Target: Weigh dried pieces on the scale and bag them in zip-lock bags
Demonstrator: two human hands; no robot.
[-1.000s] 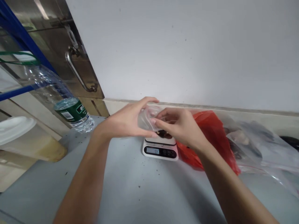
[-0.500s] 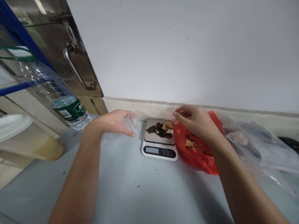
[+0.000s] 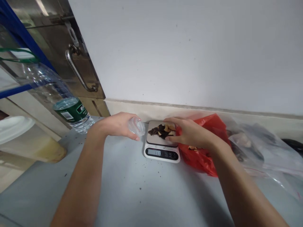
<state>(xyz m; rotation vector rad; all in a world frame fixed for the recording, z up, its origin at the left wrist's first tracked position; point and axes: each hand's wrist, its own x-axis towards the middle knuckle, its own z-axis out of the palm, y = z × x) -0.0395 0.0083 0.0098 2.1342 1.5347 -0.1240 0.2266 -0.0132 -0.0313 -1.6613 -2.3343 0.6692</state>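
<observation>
Dark and pale dried pieces (image 3: 161, 130) lie on the platform of a white digital scale (image 3: 151, 156), whose display seems to read 113. My right hand (image 3: 189, 131) reaches over the platform's right side, thumb and fingers apart around the pale pieces. To the left of the scale, my left hand (image 3: 118, 125) holds a small clear zip bag (image 3: 136, 126) with its mouth facing the scale. A red plastic bag (image 3: 201, 164) with more dried pieces in it sits against the scale's right side, partly under my right hand.
Clear zip bags (image 3: 267, 148) lie at the right on the grey table (image 3: 132, 195). At the left stand a large water bottle (image 3: 68, 110) and a lidded plastic tub (image 3: 30, 142). A white wall (image 3: 189, 56) rises behind.
My right hand has moved left and down from above the red bag onto the scale's platform. My left hand and its clear bag have shifted slightly right, towards the scale.
</observation>
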